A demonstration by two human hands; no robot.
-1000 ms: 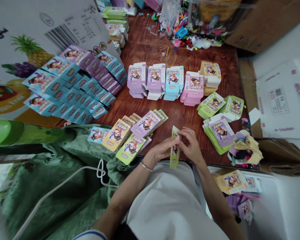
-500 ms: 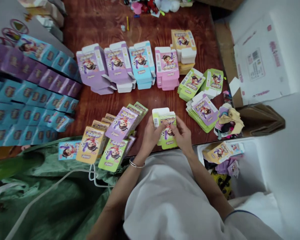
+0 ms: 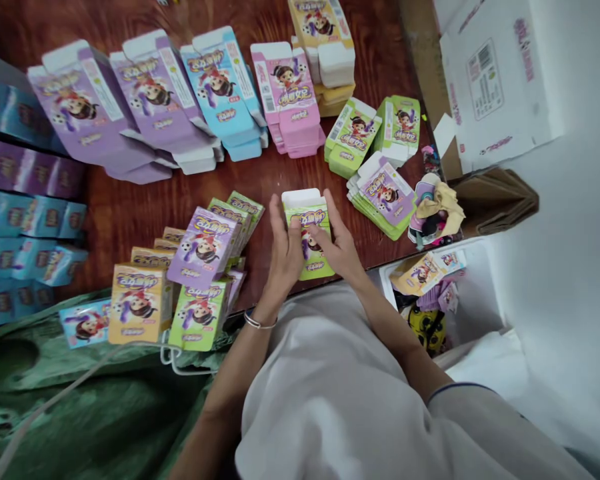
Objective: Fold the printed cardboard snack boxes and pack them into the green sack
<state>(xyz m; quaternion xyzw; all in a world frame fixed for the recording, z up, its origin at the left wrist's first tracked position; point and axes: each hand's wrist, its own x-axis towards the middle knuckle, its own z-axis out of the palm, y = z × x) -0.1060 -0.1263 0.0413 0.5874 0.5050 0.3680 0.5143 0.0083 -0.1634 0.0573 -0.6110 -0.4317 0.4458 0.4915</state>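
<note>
A green card box [image 3: 310, 257] with a cartoon girl on its front stands between my two hands at the table's near edge, its white top flap raised. My left hand [image 3: 286, 252] lies along the box's left side, thumb on the front. On the other side, my right hand [image 3: 341, 245] presses the right edge, its thumb also across the front. Both hands' fingers point away from me, fairly straight. To the left are piles of purple [image 3: 203, 247], orange [image 3: 139, 303] and green boxes [image 3: 199, 313]. A purple flat box [image 3: 386, 192] tops a green stack on the right.
Along the back stand stacks of flattened purple [image 3: 75, 100], blue [image 3: 225, 90], pink [image 3: 287, 93] and orange cartons [image 3: 325, 30]. Blue and purple boxes [image 3: 25, 227] fill the far left. A white bin [image 3: 480, 287] sits below the right edge, by brown cardboard [image 3: 497, 200]. Green sacking [image 3: 105, 400] hangs lower left.
My view has swung, so the table's things sit further left and mostly higher. My fingers have straightened along the box's sides, and the box now faces me more squarely.
</note>
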